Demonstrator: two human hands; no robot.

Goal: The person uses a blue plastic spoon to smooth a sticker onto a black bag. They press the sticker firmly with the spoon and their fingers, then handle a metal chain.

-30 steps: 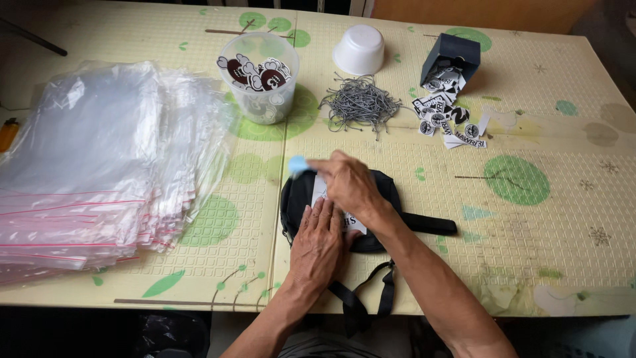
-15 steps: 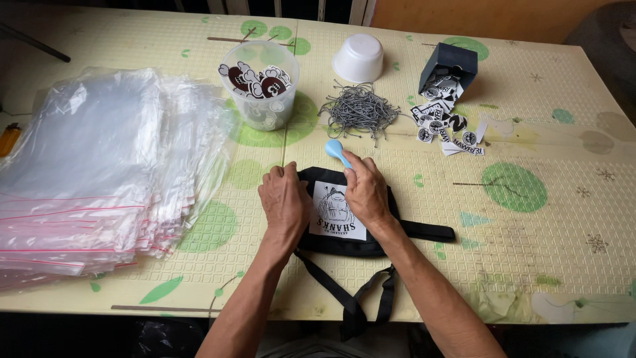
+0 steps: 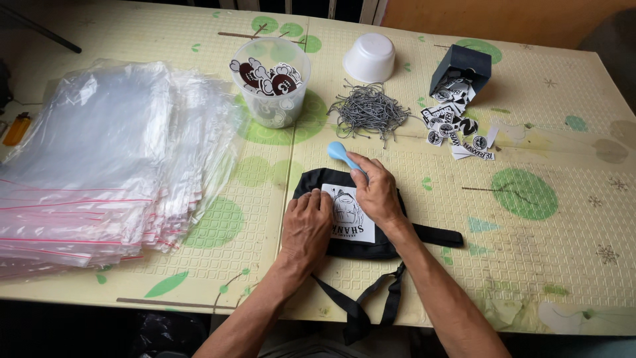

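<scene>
A black pouch with straps lies flat on the mat in front of me, with a white printed patch on its face. My left hand lies flat on the pouch's left side, fingertips at the patch's left edge. My right hand grips a light blue plastic tool whose rounded end sticks out up and to the left, and rests on the pouch's upper right beside the patch.
A thick stack of clear zip bags fills the left. Behind the pouch stand a clear cup of stickers, an upturned white bowl, a heap of grey strings, a tipped black box and spilled black-and-white stickers.
My left hand has shifted right from the pouch's left edge onto the patch's side. My right hand with the blue tool has stayed at the pouch's top.
</scene>
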